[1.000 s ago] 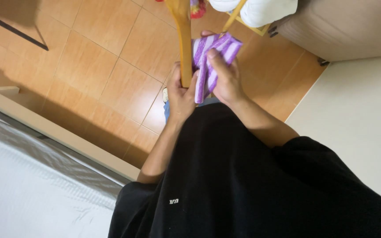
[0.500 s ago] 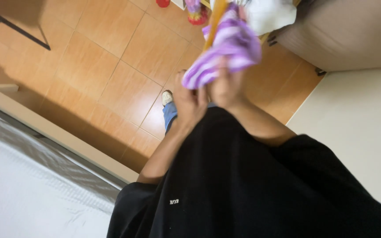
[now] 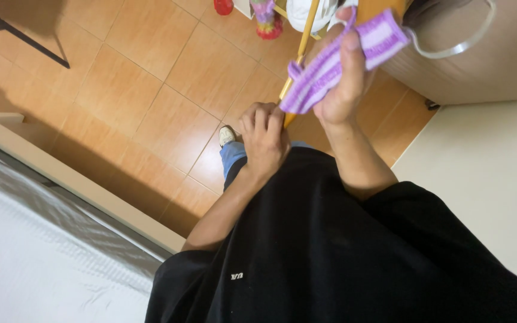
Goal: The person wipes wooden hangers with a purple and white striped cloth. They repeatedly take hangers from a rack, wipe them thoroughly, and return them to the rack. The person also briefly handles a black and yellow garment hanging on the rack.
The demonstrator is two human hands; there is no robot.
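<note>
Our right hand (image 3: 341, 90) grips the purple cloth (image 3: 336, 63), lifted off; our left hand (image 3: 264, 140) clasps the yellow pole (image 3: 302, 42); wiping unfinished.

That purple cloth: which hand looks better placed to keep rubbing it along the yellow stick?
Probably the right hand: it already grips the purple cloth against the yellow stick. The left hand is closed around the stick's lower part, seemingly steadying it, and does not touch the cloth.
</note>
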